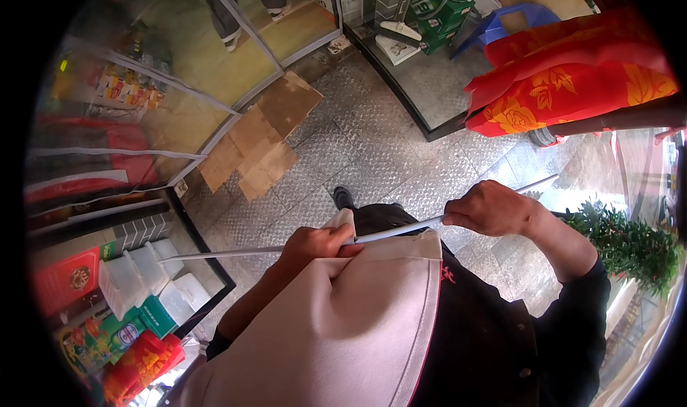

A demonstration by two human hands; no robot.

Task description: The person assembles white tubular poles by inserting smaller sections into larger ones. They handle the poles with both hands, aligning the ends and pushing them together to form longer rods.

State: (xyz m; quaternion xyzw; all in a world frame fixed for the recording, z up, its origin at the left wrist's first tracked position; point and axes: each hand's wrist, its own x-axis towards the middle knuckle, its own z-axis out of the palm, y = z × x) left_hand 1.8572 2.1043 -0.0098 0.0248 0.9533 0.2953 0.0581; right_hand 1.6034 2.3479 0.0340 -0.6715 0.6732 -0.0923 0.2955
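Observation:
A long thin whitish rod [397, 230] runs across in front of me, sloping up toward the right. Around it, close to its left part, my left hand [315, 242] is closed, pinching a fold at the top of a large pale cloth [379, 307]. The cloth hangs over my front and has a stitched edge with a thin red line. My right hand [489, 208] is closed in a fist around the rod just right of the cloth's upper corner. Past each hand a bare end of the rod sticks out.
Flattened cardboard [261, 135] lies on the textured tile floor [372, 131], beside framed glass panels [215, 49]. Red cloth with gold flowers [565, 95] hangs at upper right, near a blue stool [508, 20]. A leafy plant [622, 242] is right; plastic containers [139, 274] are left.

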